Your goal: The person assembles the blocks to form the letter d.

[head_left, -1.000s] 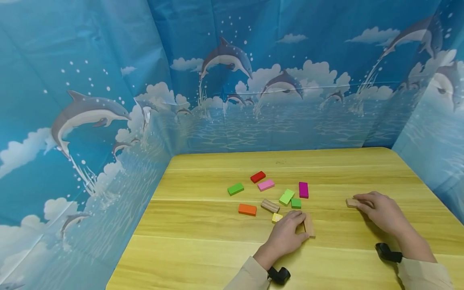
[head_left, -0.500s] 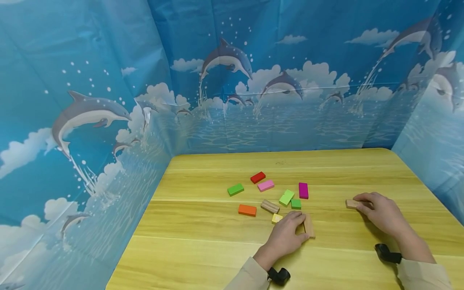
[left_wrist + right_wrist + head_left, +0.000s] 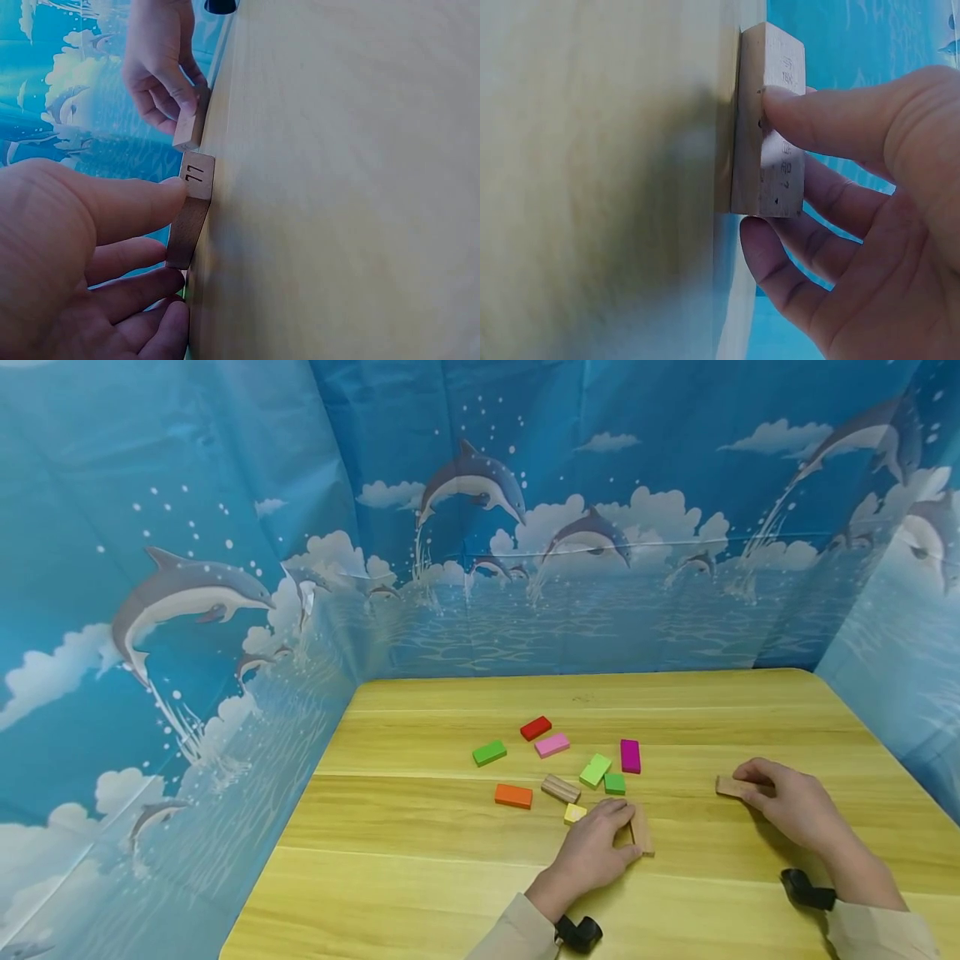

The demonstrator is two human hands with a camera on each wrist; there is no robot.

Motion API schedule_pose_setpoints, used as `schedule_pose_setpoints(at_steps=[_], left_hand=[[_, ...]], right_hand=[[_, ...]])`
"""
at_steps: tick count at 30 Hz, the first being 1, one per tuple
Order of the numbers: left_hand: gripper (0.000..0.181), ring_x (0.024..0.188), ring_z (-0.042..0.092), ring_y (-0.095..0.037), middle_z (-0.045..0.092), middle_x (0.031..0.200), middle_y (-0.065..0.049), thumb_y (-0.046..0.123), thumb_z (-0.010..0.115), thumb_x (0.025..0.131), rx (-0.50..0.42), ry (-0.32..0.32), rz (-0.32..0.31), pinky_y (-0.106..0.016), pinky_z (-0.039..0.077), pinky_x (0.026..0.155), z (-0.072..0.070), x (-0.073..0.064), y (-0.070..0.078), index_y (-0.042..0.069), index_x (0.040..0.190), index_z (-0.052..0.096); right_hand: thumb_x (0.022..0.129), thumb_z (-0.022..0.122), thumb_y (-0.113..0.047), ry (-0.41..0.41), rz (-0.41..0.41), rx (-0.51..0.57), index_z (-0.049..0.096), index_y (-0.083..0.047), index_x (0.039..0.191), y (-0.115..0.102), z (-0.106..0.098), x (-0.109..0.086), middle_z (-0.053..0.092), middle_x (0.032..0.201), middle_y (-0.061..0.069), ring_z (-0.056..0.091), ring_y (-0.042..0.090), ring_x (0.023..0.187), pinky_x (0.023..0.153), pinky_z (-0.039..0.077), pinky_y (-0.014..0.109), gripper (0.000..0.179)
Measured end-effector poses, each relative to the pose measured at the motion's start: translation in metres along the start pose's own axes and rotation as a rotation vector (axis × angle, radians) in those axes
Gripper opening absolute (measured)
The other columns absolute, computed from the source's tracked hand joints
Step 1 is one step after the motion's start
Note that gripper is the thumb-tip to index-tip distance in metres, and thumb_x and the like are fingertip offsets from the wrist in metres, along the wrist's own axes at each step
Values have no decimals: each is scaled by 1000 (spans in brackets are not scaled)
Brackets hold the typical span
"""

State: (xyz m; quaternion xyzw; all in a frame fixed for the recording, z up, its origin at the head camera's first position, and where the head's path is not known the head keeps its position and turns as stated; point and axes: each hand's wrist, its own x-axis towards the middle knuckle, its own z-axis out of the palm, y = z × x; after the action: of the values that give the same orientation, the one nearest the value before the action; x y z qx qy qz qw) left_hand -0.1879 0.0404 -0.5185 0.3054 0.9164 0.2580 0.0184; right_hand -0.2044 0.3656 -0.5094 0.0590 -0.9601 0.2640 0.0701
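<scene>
My left hand (image 3: 596,847) rests low at the table and pinches a plain wooden block (image 3: 641,829) between thumb and fingers. In the left wrist view that wooden block (image 3: 196,199) has dark marks like "77" on one end. To the right, my right hand (image 3: 791,802) holds another wooden block (image 3: 731,786) by its side. Seen from the right wrist, this second block (image 3: 780,127) carries small printed characters, with the thumb (image 3: 817,120) pressed on its printed face. Just left of my left fingers lies a yellow block (image 3: 574,813).
Behind the left hand lie a striped brown block (image 3: 561,788), an orange block (image 3: 513,796) and green blocks (image 3: 596,770). Farther back are red (image 3: 536,728), pink (image 3: 552,745) and magenta (image 3: 630,756) blocks. A dolphin-print sheet (image 3: 525,610) hangs behind the table (image 3: 420,860).
Both hands stay nearly in place with their blocks. Slightly more of the right hand's block shows past the fingers now. The head view has shifted a little.
</scene>
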Motion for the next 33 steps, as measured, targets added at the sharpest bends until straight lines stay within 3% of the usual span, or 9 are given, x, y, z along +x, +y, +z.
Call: schedule_pose_setpoints(at_steps=[6, 14, 25, 33], left_hand=[[57, 141, 40, -11, 48, 150, 3, 34, 70, 96, -1, 3, -2, -26, 36, 111, -1, 0, 0, 15, 147, 54], [57, 141, 40, -11, 49, 150, 3, 34, 70, 96, -1, 0, 1, -26, 36, 110, -2, 0, 0, 15, 147, 54], [57, 141, 40, -10, 48, 151, 5, 35, 70, 96, 4, -13, 2, -26, 37, 110, -2, -1, 1, 17, 148, 53], [57, 141, 39, -10, 48, 151, 5, 36, 70, 96, 20, -8, 2, -26, 37, 110, -3, -1, 1, 17, 148, 54]], right_hand=[[95, 70, -9, 26, -33, 1, 69, -6, 110, 0, 1, 0, 71, 101, 15, 65, 42, 93, 75, 50, 57, 16], [94, 72, -10, -12, -41, 1, 66, -5, 127, -3, -1, 0, 71, 91, 4, 66, 24, 80, 68, 53, 45, 34], [98, 69, -18, -76, -9, 64, 55, -5, 142, -13, -2, -1, 69, 103, 10, 67, 29, 89, 69, 55, 44, 48], [100, 64, -22, -117, 18, 142, 47, -9, 150, -24, 1, -1, 66, 103, 8, 64, 22, 87, 59, 51, 33, 54]])
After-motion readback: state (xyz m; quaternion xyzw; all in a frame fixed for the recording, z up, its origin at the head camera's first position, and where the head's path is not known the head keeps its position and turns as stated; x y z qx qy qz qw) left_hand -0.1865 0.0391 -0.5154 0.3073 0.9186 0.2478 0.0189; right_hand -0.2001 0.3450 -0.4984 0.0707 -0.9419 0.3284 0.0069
